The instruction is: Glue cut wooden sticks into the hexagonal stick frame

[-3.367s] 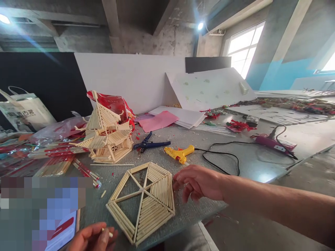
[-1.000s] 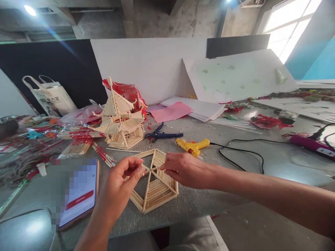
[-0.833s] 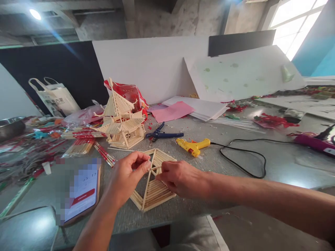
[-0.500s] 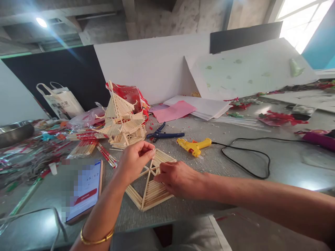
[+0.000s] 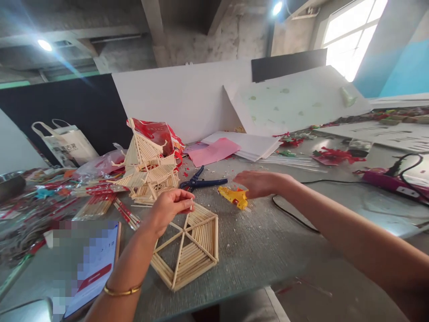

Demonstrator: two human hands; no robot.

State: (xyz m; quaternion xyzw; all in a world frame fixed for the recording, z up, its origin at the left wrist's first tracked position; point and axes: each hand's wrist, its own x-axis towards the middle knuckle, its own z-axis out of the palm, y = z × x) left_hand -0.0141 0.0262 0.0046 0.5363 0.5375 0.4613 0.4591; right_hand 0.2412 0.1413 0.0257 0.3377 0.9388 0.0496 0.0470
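My left hand (image 5: 174, 205) is closed in a pinch at the upper edge of a hexagonal wooden-stick frame (image 5: 200, 264). A short pale stick end (image 5: 191, 207) shows below its fingertips. The frame lies flat, with spokes meeting at a hub; some of its wedges are filled with rows of sticks, others are partly bare. My right hand (image 5: 263, 183) is over the handle of the yellow glue gun (image 5: 233, 197), its fingers stretched to the left. It hides the handle, and I cannot see whether it touches it.
Behind my left hand stands a stick pagoda model (image 5: 147, 165). Blue-handled cutters (image 5: 203, 182) lie beside it. A phone (image 5: 95, 273) and bundled sticks (image 5: 95, 205) are at left. Pink paper (image 5: 214, 152) lies at the back; a black cord (image 5: 295, 214) runs toward a purple power strip (image 5: 385, 181).
My right hand has left the hexagonal frame and moved up and right to the glue gun. My left hand stays pinched at the frame's upper edge. The view has shifted right.
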